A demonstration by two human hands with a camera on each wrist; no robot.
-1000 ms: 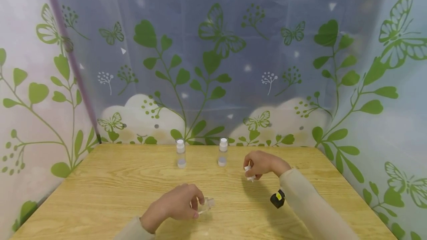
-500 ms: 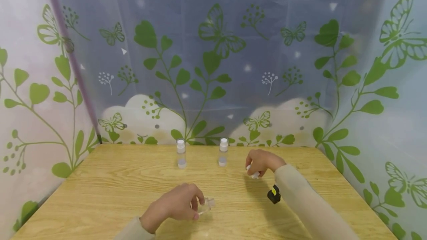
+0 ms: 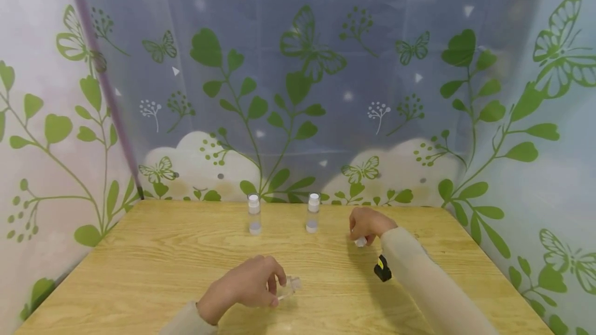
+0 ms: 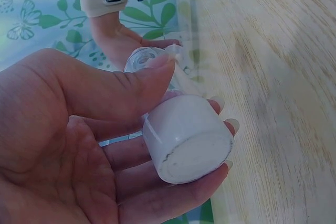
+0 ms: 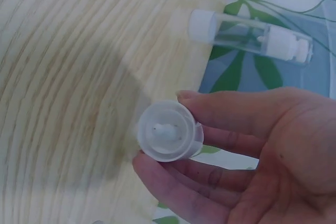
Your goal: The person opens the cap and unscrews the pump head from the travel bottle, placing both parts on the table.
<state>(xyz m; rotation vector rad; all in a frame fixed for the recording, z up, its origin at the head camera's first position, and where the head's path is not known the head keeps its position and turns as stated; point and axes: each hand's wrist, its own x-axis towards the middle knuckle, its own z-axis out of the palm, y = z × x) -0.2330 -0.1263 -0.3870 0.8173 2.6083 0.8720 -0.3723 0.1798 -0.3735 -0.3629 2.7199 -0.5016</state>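
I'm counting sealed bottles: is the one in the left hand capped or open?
Open: the bottle shows a bare neck, and the right hand pinches a white top.

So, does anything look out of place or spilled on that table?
No spill or damage shows. The one oddity is the clear bottle tilted in the left hand: it has no top on, unlike the two upright pump bottles. The white pump head in the right hand may be its missing part.
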